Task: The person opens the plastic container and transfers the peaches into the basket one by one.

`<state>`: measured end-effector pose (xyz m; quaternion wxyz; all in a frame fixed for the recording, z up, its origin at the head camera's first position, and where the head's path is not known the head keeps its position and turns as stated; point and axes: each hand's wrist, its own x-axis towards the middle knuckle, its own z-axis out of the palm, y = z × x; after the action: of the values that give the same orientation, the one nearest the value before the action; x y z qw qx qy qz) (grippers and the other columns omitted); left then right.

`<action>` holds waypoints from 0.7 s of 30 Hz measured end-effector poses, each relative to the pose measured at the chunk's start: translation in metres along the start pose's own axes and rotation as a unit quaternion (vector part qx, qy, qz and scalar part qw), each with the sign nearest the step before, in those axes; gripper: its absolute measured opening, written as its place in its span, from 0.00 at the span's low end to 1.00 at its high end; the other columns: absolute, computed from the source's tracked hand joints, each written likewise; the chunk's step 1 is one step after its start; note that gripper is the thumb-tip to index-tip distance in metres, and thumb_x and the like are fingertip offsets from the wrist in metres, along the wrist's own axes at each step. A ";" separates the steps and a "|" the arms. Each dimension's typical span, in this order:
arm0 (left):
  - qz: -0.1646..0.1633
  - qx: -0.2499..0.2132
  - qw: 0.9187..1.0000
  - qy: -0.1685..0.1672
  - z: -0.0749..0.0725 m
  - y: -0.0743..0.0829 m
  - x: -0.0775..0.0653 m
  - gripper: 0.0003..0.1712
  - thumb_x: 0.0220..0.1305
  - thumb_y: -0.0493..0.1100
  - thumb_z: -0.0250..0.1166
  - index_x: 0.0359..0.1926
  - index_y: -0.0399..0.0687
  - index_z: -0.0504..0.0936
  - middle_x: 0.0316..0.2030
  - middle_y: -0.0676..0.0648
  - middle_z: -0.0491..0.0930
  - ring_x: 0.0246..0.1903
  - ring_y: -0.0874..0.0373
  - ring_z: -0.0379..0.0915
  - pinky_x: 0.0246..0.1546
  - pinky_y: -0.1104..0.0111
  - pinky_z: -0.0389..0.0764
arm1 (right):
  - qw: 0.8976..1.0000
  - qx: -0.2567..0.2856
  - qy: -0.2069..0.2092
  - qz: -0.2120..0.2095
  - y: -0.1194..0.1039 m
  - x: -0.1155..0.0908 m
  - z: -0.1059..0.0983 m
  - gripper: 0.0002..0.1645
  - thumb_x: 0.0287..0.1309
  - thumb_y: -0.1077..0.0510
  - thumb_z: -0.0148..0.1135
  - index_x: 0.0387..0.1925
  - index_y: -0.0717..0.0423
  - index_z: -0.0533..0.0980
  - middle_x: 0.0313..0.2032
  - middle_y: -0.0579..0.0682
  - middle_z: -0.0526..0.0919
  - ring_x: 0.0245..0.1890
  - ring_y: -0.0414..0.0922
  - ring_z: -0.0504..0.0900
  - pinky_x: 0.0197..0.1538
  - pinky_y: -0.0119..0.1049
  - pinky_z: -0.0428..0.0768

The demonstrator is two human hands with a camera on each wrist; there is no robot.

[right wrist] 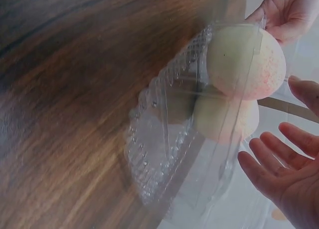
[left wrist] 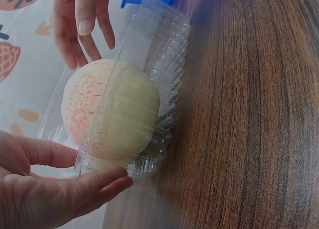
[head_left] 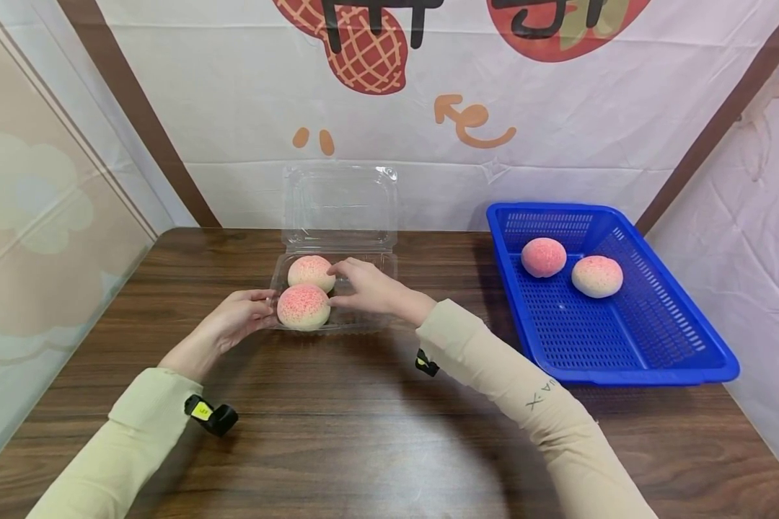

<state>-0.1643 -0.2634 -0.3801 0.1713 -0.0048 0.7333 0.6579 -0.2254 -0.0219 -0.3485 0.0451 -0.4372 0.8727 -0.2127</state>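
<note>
A clear plastic clamshell box [head_left: 363, 317] stands on the table with its lid [head_left: 340, 205] raised at the back. In its left half sit two round, pink-speckled cream peaches, the front peach [head_left: 304, 308] and the back peach [head_left: 310, 272]. My left hand [head_left: 236, 317] pinches the box's left wall between thumb and fingers, as the left wrist view shows beside the front peach [left wrist: 109, 109]. Over the box, my right hand [head_left: 366, 288] has its fingers spread and relaxed near the right side of both peaches. Nothing lies in that palm [right wrist: 299, 194] in the right wrist view.
To the right stands a blue plastic basket [head_left: 574, 360] with two more peaches, a pinker one [head_left: 543, 257] and a paler one [head_left: 597, 276]. The brown wooden table [head_left: 337, 447] ends against a printed cloth backdrop [head_left: 234, 122], with cloth also at both sides.
</note>
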 end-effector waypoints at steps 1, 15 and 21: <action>-0.001 0.000 1.000 0.000 0.000 0.000 0.000 0.32 0.65 0.28 0.39 0.65 0.20 0.37 0.64 0.27 0.43 0.41 0.70 0.64 0.45 0.76 0.74 | 1.000 -0.002 0.001 -0.001 0.000 0.000 0.001 0.31 0.56 0.50 0.60 0.57 0.61 0.67 0.55 0.54 0.71 0.55 0.45 0.70 0.57 0.34 0.68; -0.008 0.001 1.000 0.006 0.001 0.001 0.000 0.31 0.64 0.27 0.39 0.65 0.20 0.38 0.63 0.27 0.45 0.40 0.71 0.65 0.44 0.77 0.74 | 1.000 0.027 0.008 0.001 -0.006 0.006 0.012 0.31 0.56 0.49 0.59 0.58 0.61 0.66 0.55 0.54 0.71 0.54 0.47 0.71 0.56 0.34 0.69; -0.007 -0.001 1.000 0.005 0.002 0.002 -0.001 0.31 0.64 0.27 0.39 0.65 0.20 0.37 0.63 0.27 0.45 0.40 0.71 0.65 0.43 0.77 0.74 | 0.999 0.033 0.019 -0.002 -0.007 0.008 0.017 0.31 0.56 0.49 0.60 0.56 0.62 0.67 0.52 0.54 0.73 0.51 0.47 0.73 0.52 0.32 0.72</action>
<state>-0.1638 -0.2615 -0.3783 0.1726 -0.0133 0.7336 0.6572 -0.2202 -0.0378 -0.3605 0.0422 -0.4334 0.8649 -0.2499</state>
